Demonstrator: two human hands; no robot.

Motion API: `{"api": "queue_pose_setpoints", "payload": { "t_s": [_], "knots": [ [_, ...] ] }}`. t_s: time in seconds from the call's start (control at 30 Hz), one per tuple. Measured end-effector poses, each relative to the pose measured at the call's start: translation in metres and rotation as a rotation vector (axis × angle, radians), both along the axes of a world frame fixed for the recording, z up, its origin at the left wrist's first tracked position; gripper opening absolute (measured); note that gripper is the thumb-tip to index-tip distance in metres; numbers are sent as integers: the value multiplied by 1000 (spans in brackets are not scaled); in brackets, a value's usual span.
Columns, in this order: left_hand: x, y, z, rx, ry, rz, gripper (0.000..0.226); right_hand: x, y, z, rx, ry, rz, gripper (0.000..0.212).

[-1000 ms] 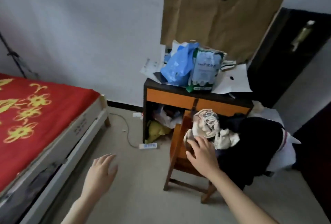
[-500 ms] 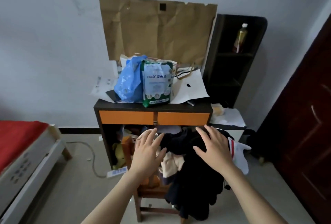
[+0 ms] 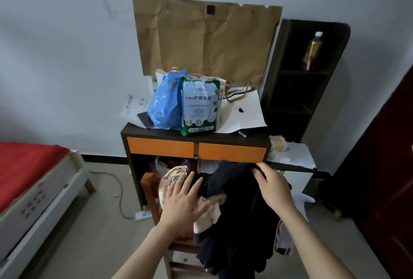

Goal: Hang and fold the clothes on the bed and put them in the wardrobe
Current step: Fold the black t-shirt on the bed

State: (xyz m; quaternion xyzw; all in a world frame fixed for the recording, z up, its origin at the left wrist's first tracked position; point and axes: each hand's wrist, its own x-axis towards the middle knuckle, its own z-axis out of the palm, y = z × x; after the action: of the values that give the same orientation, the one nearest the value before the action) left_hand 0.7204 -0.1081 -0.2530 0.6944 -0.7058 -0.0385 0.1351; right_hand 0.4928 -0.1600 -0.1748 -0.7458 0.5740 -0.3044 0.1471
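A pile of clothes lies over a wooden chair (image 3: 149, 191) in front of the desk. A dark navy garment (image 3: 241, 211) hangs down the chair's right side. A beige patterned garment (image 3: 174, 175) lies at the left of the pile. My left hand (image 3: 182, 206) rests flat on the beige cloth with its fingers spread. My right hand (image 3: 273, 186) grips the upper edge of the dark garment, fingers curled over the fold. A white garment with red trim (image 3: 282, 237) shows behind my right forearm.
A dark desk with orange drawers (image 3: 194, 149) stands behind the chair, carrying a blue bag (image 3: 164, 102), a green-and-white pack (image 3: 199, 109) and papers. A black shelf (image 3: 308, 82) holds a bottle. The red-covered bed (image 3: 24, 167) is at left, a dark red door (image 3: 384, 178) at right, a power strip (image 3: 142, 215) on the floor.
The view has swung right, from the bed toward the chair and desk. Both hands have come down onto the pile, and my right hand's fingers have curled over the dark garment's edge.
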Motion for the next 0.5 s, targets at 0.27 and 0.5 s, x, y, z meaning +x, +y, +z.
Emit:
{"api": "queue_pose_setpoints", "payload": {
  "t_s": [0.27,0.5],
  "knots": [
    [-1,1,34,-7,329,7,75,30,-4,52,-17,-469,10,21],
    [-5,9,76,-174,492,-26,79,45,-18,114,-77,-738,45,29]
  ]
}}
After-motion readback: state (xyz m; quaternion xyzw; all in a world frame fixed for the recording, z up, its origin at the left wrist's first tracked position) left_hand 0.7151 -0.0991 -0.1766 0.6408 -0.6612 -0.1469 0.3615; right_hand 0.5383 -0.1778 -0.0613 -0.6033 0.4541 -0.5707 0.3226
